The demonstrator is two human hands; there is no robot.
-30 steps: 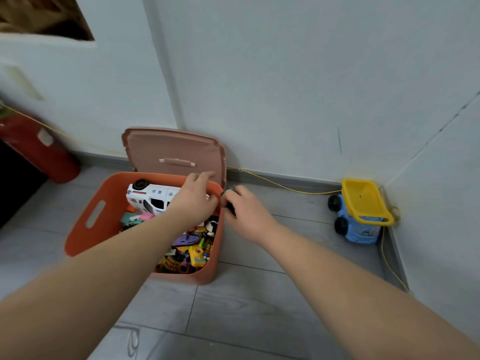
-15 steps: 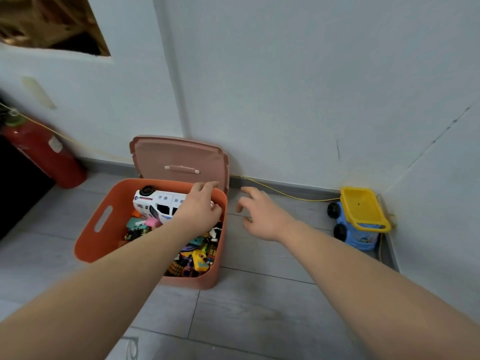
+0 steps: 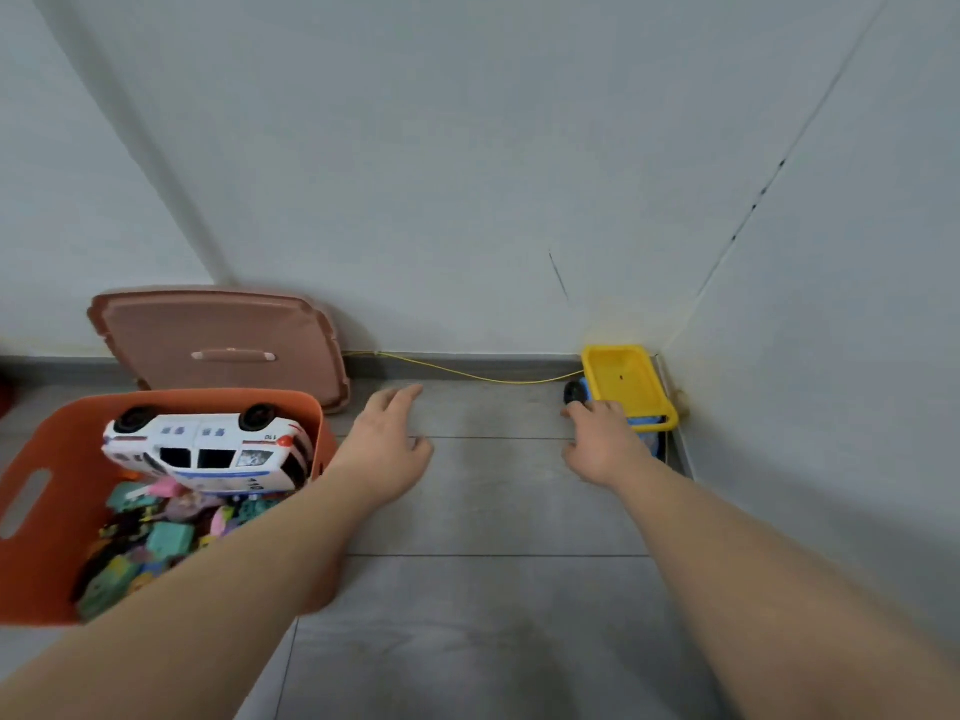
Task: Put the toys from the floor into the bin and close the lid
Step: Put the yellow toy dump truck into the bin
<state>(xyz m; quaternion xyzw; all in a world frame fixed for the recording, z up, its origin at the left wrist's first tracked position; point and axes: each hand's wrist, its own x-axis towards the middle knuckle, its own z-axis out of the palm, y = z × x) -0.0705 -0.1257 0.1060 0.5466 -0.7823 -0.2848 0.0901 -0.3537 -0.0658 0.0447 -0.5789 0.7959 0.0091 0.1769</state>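
We see the toy dump truck (image 3: 626,379), with a yellow bed over a blue body, standing in the far right corner of the grey tiled floor (image 3: 483,511), where the two walls meet. Our right hand (image 3: 602,444) lies on its near side, fingertips at the black wheel and blue cab. The hand hides the contact, so we cannot tell whether it grips the truck or only touches it.

Our left hand (image 3: 387,444) hovers open over the floor, fingers straight and holding nothing, just beside the right rim of the orange bin (image 3: 31,563). The bin stands at the floor's left edge. Inside it a white toy police van (image 3: 208,449) lies on its side on top of a heap of small coloured toys (image 3: 156,537).

The pink lid (image 3: 218,345) leans against the wall behind the bin. A yellow cable (image 3: 467,375) runs along the skirting from lid to truck.
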